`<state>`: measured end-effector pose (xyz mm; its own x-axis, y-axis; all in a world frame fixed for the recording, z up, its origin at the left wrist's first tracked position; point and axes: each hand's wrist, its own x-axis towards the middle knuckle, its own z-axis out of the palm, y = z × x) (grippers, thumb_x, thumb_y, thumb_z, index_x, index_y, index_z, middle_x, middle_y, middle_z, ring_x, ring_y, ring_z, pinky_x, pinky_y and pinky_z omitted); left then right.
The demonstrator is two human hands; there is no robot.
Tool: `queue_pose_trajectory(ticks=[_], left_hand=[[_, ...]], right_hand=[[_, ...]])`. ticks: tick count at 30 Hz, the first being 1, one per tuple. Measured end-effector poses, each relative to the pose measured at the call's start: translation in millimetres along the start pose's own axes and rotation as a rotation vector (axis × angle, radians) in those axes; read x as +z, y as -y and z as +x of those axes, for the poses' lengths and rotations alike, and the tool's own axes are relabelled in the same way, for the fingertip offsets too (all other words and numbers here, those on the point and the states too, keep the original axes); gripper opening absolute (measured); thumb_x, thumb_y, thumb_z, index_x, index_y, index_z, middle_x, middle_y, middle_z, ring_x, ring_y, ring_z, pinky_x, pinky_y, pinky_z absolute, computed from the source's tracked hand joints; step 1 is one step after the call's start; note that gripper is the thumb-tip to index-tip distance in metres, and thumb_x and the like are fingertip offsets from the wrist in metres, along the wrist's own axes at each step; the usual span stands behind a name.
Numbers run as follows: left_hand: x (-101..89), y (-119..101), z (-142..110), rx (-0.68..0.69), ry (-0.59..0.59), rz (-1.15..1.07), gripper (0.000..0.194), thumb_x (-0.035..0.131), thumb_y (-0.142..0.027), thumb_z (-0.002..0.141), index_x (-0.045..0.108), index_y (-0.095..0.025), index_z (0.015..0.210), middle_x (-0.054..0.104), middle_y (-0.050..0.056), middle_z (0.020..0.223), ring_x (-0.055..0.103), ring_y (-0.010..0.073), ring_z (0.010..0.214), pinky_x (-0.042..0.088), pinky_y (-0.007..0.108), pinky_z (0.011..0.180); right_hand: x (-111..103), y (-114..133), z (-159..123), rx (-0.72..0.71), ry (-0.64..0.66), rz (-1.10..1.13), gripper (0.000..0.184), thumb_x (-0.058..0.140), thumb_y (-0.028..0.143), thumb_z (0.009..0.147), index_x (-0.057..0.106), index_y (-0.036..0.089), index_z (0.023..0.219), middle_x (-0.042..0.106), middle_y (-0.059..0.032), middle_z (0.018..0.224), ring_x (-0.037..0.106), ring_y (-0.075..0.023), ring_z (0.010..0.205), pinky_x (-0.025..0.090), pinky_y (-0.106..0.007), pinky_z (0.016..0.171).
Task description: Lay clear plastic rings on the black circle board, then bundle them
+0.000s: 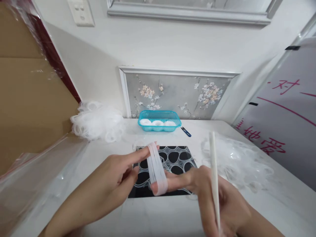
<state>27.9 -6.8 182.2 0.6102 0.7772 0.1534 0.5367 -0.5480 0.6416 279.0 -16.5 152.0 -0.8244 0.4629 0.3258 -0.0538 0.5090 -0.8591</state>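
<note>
A bundle of thin white elastic loops (pixel 156 169) is stretched between my two index fingers over a black patterned mat (pixel 172 161). My left hand (pixel 116 179) points its index finger up through the top of the loops, the other fingers curled. My right hand (pixel 209 191) hooks the bottom of the loops with its extended index finger and grips a long white stick (pixel 214 177) that stands nearly upright.
A teal basket (pixel 159 120) with three white rolls sits at the back by the wall, small blue snips (pixel 185 131) beside it. Piles of white loops lie at back left (pixel 97 123) and at right (pixel 234 158). Plastic-wrapped cardboard (pixel 27 105) stands at left.
</note>
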Motion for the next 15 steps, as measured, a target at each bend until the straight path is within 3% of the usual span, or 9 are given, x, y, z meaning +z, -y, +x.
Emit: queue_pose_trajectory(ticks=[3, 6, 15], left_hand=[[1.3, -4.7, -3.4, 0.026, 0.019, -0.028, 0.052, 0.046, -0.016, 0.089, 0.044, -0.031, 0.139, 0.068, 0.0, 0.101, 0.06, 0.0129, 0.071, 0.043, 0.015, 0.053], [2.4, -6.4, -5.0, 0.033, 0.007, -0.008, 0.051, 0.046, -0.016, 0.09, 0.044, -0.033, 0.138, 0.067, 0.0, 0.109, 0.06, 0.0123, 0.074, 0.044, 0.015, 0.054], [4.7, -5.0, -11.2, 0.094, -0.053, 0.024, 0.049, 0.049, -0.016, 0.089, 0.048, -0.034, 0.135, 0.065, -0.002, 0.115, 0.063, 0.0141, 0.082, 0.047, 0.015, 0.057]], right_hand=[[0.5, 7.3, -2.8, -0.007, 0.063, 0.023, 0.035, 0.066, 0.05, 0.073, 0.069, 0.017, 0.06, 0.057, -0.0073, 0.132, 0.052, -0.0256, 0.122, 0.002, -0.031, 0.116], [1.0, 16.7, -2.8, 0.011, 0.1, 0.021, 0.034, 0.062, 0.043, 0.079, 0.068, 0.015, 0.06, 0.051, -0.0092, 0.137, 0.052, -0.0248, 0.122, -0.009, -0.03, 0.113], [-2.5, 8.9, -1.7, -0.051, 0.211, -0.004, 0.028, 0.067, 0.044, 0.076, 0.073, 0.019, 0.066, 0.043, -0.0055, 0.141, 0.042, -0.0241, 0.131, -0.011, -0.03, 0.112]])
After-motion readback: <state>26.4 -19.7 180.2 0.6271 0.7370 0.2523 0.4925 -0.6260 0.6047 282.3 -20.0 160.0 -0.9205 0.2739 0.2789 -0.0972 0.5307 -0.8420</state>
